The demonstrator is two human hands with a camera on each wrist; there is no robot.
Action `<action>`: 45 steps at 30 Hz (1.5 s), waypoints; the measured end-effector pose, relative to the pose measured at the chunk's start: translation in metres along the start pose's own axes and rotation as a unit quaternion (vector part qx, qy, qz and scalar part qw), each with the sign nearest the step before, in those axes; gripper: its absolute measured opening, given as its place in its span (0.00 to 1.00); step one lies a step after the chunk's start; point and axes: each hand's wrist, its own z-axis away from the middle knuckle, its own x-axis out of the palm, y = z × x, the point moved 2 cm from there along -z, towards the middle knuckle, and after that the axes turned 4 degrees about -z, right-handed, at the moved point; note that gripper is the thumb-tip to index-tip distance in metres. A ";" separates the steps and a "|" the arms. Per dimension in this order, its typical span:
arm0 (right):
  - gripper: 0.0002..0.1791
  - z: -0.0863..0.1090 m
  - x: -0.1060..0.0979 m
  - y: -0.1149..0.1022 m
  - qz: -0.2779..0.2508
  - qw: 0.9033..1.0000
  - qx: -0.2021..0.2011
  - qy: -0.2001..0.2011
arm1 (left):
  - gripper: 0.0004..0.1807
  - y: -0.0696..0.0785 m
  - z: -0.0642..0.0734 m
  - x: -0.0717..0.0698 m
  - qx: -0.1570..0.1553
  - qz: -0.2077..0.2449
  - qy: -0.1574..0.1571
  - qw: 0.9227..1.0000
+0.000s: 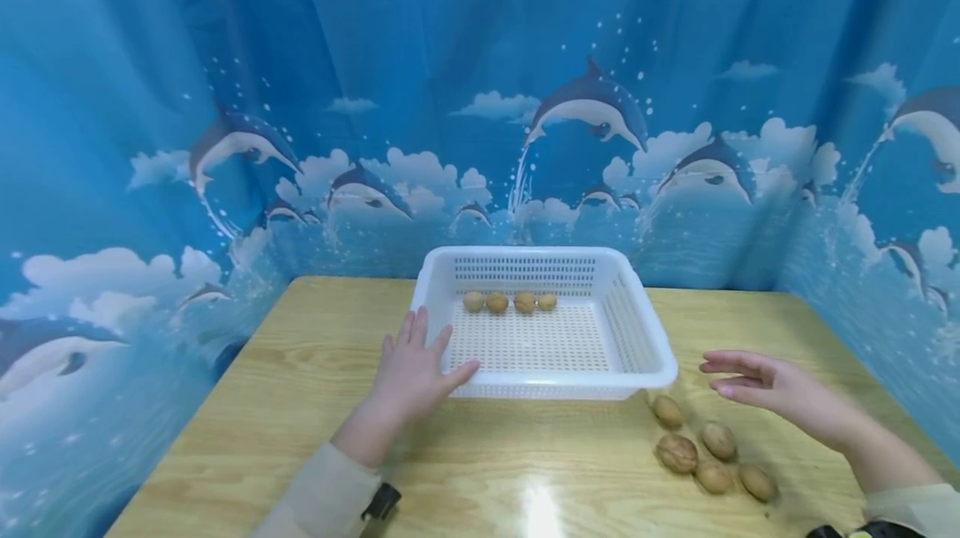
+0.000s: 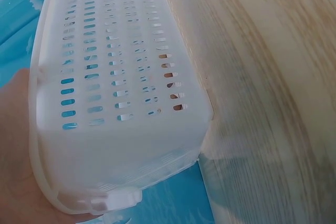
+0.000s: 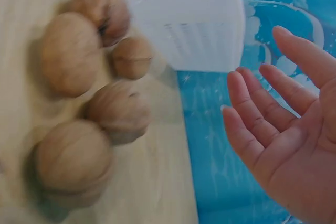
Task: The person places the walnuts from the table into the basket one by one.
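Observation:
A white plastic basket (image 1: 517, 384) with slotted walls stands on the table. Inside it, several walnuts (image 1: 497, 303) sit in a row by the back wall. My left hand (image 1: 411, 371) rests at the basket's front left corner, fingers spread, thumb along the front rim. From the left wrist view, that hand (image 2: 16, 145) shows only partly behind the basket's rim (image 2: 35, 108). Right of the basket, my right hand (image 1: 780, 392) hovers with loosely bent fingers and holds nothing. Below it, several more walnuts (image 1: 677, 454) lie grouped on the table; the right wrist view shows these walnuts (image 3: 71, 53) close up.
The wooden table (image 1: 247, 429) carries the basket and loose walnuts. A blue curtain (image 1: 450, 37) printed with dolphins and clouds hangs behind the table and along both sides. A dark strap piece (image 1: 382, 501) sits at the left sleeve.

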 end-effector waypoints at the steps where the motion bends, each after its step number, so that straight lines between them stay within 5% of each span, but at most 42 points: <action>1: 0.28 0.001 0.000 0.003 -0.005 1.000 0.003 -0.007 | 0.46 0.000 0.000 0.000 0.000 0.001 0.000 1.000; 14: 0.24 0.009 0.010 0.044 -0.013 0.997 -0.029 -0.073 | 0.46 -0.002 0.001 -0.002 -0.006 -0.002 -0.001 1.000; 25: 0.24 0.006 0.022 0.060 0.011 0.996 -0.043 -0.079 | 0.46 -0.002 0.000 -0.002 -0.002 -0.004 0.000 1.000; 36: 0.23 0.006 0.024 0.057 0.039 0.998 -0.027 -0.031 | 0.46 0.000 0.001 -0.001 -0.006 0.005 0.000 1.000; 45: 0.25 0.008 0.019 0.030 0.050 0.996 -0.028 0.063 | 0.45 0.001 0.002 -0.001 -0.002 0.004 0.004 1.000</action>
